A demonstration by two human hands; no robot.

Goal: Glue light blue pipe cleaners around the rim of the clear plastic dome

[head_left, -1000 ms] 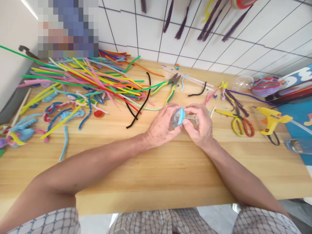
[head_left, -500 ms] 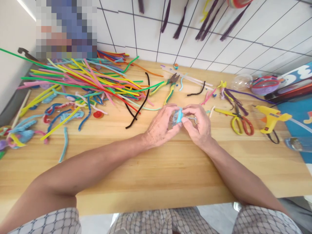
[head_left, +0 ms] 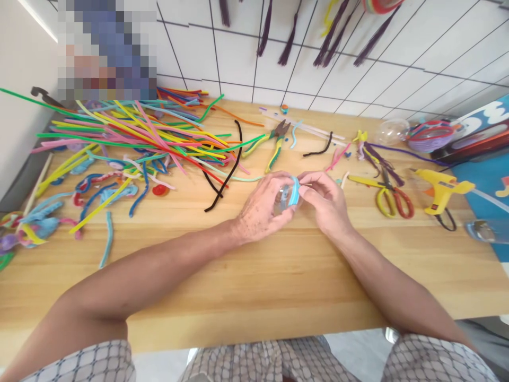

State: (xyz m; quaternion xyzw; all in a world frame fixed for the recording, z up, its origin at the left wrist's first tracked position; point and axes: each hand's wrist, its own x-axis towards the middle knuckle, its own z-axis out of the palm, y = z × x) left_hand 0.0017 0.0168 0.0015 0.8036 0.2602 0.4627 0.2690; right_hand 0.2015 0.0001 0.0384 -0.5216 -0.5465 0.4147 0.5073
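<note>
My left hand [head_left: 264, 207] is closed around a clear plastic ball [head_left: 283, 195], with fingers above and thumb below. A light blue fuzzy band [head_left: 295, 191] runs round the ball's right side. At the band's upper right edge my right hand [head_left: 324, 199] pinches with thumb and forefinger. Something thin and dark shows between those fingertips, too small to name. Pliers [head_left: 276, 142] with green and yellow handles lie beyond my hands. A short black pipe cleaner [head_left: 319, 148] rests behind my right hand.
Loose coloured pipe cleaners [head_left: 159, 135] pile up at the left. To the right lie scissors [head_left: 387, 196] and a yellow glue gun [head_left: 441, 191]. Another clear ball [head_left: 392, 131] stands near the tiled wall [head_left: 234, 58], where purple tassels [head_left: 288, 40] hang.
The ball has tilted so more of the blue band shows. My right fingertips have shifted to its upper edge, and the metal piece seen by them earlier is hidden.
</note>
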